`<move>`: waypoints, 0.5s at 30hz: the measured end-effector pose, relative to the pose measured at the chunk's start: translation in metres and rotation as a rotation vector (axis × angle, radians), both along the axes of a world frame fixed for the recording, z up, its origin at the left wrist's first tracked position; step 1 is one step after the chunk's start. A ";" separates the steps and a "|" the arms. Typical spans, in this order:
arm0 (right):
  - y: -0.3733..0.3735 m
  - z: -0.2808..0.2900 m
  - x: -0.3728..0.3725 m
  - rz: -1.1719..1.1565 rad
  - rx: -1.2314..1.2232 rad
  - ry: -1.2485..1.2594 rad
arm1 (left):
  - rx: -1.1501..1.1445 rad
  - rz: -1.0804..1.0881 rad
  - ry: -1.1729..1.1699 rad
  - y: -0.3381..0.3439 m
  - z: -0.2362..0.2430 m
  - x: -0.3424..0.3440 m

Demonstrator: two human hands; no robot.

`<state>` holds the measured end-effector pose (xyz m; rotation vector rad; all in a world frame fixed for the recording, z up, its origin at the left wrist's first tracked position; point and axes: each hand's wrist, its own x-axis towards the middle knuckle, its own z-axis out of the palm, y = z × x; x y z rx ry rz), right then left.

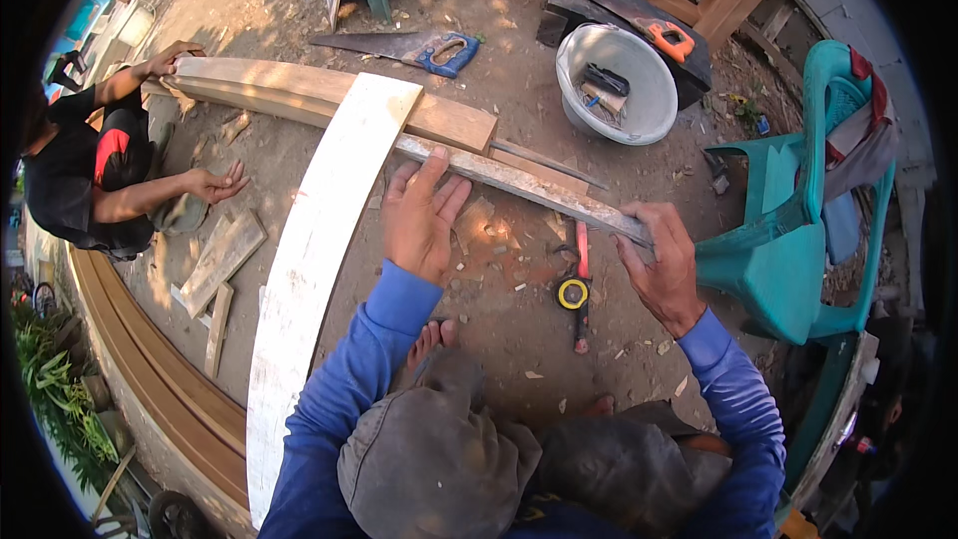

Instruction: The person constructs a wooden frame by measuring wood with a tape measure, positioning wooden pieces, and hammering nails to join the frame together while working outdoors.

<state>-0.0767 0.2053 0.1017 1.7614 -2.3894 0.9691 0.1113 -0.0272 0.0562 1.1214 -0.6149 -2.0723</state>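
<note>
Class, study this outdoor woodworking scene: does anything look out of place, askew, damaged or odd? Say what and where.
Nothing is broken. The long pale board lies crosswise over the stacked planks rather than in line with them. The thin weathered strip, under the left hand and gripped by the right hand, looks rough and worn. Offcuts and chips litter the dirt.

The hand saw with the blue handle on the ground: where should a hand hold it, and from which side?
Take the hand saw by its blue loop handle, probably coming from the right. The saw lies flat on the dirt with the blade pointing left, so the handle end is free and away from the teeth.
</note>
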 end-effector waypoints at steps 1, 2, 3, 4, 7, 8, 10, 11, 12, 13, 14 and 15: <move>0.001 -0.002 0.002 -0.025 -0.004 -0.033 | -0.005 -0.002 -0.006 -0.002 0.001 0.000; 0.000 -0.003 0.004 -0.050 -0.006 -0.067 | 0.014 0.005 0.020 -0.003 0.003 -0.001; -0.002 -0.001 0.005 -0.052 -0.010 -0.072 | 0.034 0.013 0.046 -0.004 0.003 -0.001; -0.008 0.006 0.007 -0.016 -0.007 -0.102 | 0.028 0.018 0.032 -0.008 0.000 0.003; -0.026 0.016 0.010 0.000 -0.043 -0.111 | -0.095 0.071 0.108 -0.021 -0.007 0.008; -0.029 0.017 0.011 -0.017 -0.067 -0.094 | -0.094 0.074 0.101 -0.019 -0.007 0.007; -0.029 0.008 0.001 0.002 -0.011 -0.111 | -0.099 0.083 0.092 -0.012 -0.004 0.005; -0.029 0.004 -0.004 0.022 0.045 -0.122 | -0.114 0.106 0.059 -0.002 -0.002 0.000; -0.028 0.003 -0.004 0.029 0.040 -0.123 | -0.128 0.130 0.027 0.004 0.000 -0.003; -0.025 0.003 -0.001 0.034 0.058 -0.103 | -0.130 0.141 0.023 0.005 0.002 -0.004; -0.023 0.003 0.001 0.040 0.076 -0.082 | -0.114 0.117 0.020 0.006 0.003 -0.004; -0.022 0.004 0.003 0.052 0.076 -0.084 | -0.098 0.093 0.017 0.006 0.004 -0.003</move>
